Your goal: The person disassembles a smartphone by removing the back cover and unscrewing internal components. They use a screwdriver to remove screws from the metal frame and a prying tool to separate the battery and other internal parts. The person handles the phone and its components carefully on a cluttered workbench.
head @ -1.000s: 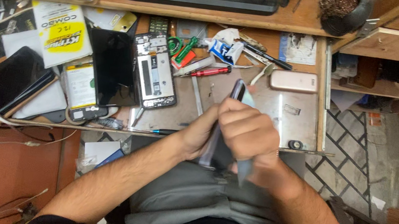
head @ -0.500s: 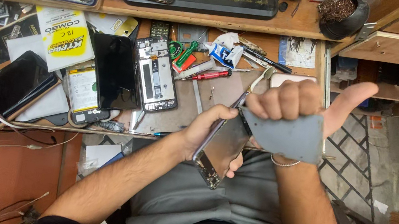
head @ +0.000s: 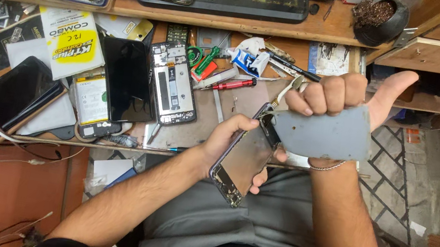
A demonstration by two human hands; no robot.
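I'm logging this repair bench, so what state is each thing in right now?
Phone frame with bare back: held in left hand, tilted.
Grey flat back panel: off the phone, gripped by right hand.
Opened phone on bench: lying flat, insides showing.
Black screen panel: lying flat, dark.

grey panel [head: 328, 137] peeled off phone [head: 243, 160], right hand [head: 343, 99] lifted away
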